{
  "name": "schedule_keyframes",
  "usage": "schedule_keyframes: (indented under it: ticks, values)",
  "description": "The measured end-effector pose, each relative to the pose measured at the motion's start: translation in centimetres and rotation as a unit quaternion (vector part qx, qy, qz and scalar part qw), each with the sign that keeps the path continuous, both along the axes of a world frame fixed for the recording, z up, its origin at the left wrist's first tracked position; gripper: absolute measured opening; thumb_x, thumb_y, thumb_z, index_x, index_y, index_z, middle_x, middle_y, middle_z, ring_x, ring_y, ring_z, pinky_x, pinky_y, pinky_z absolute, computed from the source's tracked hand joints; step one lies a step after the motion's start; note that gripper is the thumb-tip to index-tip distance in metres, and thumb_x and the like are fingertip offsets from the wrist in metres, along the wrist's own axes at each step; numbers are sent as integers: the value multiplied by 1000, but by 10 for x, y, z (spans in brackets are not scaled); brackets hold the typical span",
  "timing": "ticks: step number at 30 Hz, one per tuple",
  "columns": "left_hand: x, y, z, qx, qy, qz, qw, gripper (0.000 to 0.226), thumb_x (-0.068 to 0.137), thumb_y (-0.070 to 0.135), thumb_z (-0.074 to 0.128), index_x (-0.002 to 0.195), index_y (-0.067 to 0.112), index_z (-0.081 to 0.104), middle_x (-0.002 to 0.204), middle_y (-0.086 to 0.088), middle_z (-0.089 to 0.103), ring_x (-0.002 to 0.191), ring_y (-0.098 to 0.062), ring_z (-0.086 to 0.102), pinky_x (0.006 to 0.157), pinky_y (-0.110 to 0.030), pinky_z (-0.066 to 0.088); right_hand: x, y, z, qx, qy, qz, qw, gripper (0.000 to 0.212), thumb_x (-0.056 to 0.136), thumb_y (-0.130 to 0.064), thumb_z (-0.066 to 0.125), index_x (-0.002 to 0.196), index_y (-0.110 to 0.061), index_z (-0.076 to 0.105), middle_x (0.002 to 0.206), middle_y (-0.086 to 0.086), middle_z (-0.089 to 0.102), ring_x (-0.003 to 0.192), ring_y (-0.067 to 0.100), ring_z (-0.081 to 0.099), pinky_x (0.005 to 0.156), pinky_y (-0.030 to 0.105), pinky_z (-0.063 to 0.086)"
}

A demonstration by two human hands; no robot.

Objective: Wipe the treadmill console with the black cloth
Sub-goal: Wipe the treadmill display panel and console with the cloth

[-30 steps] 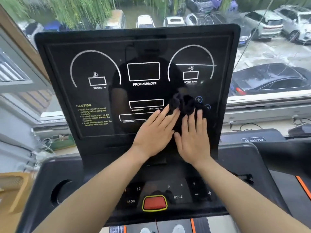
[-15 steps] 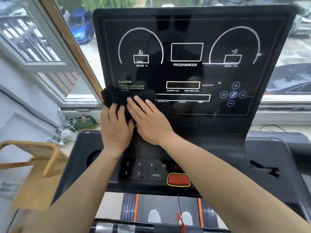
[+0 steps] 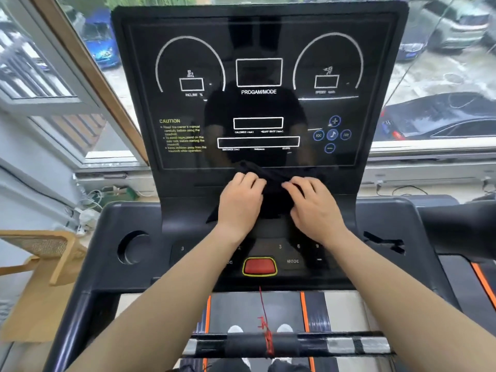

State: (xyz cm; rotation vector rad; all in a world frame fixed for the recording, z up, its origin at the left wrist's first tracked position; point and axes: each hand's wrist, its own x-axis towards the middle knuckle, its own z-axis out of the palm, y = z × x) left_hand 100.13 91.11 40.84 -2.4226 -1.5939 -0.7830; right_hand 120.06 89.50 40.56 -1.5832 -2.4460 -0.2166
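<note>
Both hands grip the black cloth (image 3: 271, 183) against the lower middle of the console (image 3: 257, 103), just under its display panel. The left hand (image 3: 240, 202) bunches one side, fingers curled; the right hand (image 3: 312, 206) pinches the other. The round cup holder (image 3: 132, 248) at the console's left looks empty. A red button (image 3: 259, 266) sits below the hands.

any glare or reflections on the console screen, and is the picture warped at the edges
Head view: the glossy treadmill console mirrors a dark silhouette of the person at centre; daylight comes through the window behind; the wide lens bows the window frame; the small caution text is soft.
</note>
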Motion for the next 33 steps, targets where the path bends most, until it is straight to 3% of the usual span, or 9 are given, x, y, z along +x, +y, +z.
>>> schedule_keyframes:
  ticks: [5, 9, 14, 21, 26, 33]
  values:
    - [50, 4, 0, 7, 20, -49, 999, 26, 75, 0, 70, 98, 12, 73, 92, -3, 66, 81, -24, 58, 62, -31, 50, 34, 4, -1, 50, 63, -58, 995, 44, 76, 2, 63, 119, -5, 65, 113, 15, 64, 95, 37, 59, 85, 46, 52]
    - [26, 1, -1, 19, 30, -61, 998, 31, 81, 2, 64, 108, 13, 73, 102, -2, 68, 86, -23, 60, 65, -30, 49, 4, 7, 5, 79, 85, -75, 990, 29, 77, -1, 64, 104, -6, 70, 99, 11, 67, 84, 35, 60, 71, 43, 49]
    - [-63, -7, -1, 23, 14, 11, 1000, 30, 81, 3, 61, 108, 7, 74, 102, -7, 70, 90, -26, 62, 82, -35, 53, -85, 17, 2, 86, 74, 19, 993, 27, 85, -3, 55, 107, -8, 70, 102, 9, 67, 83, 32, 60, 72, 43, 51]
    - [-143, -14, 10, -22, 45, 101, 994, 23, 76, 1, 70, 98, 6, 70, 89, -9, 66, 81, -30, 59, 61, -38, 49, -187, 21, 13, 24, 66, 81, 994, 38, 90, -9, 33, 109, -7, 66, 103, 11, 64, 86, 32, 58, 77, 43, 51]
    - [-106, -7, 7, 5, 40, 47, 998, 25, 79, 3, 68, 103, 6, 73, 96, -8, 68, 86, -31, 59, 72, -41, 54, -128, 25, 8, 73, 42, 94, 992, 31, 88, -7, 48, 112, -10, 67, 102, 8, 64, 82, 30, 57, 72, 41, 52]
    - [7, 6, 2, 43, 42, -26, 998, 20, 77, 7, 64, 94, 13, 73, 87, -3, 66, 76, -26, 58, 63, -35, 50, 4, 15, 3, 87, 87, 1, 992, 35, 77, -3, 59, 108, -12, 71, 101, 6, 67, 83, 29, 60, 69, 40, 51]
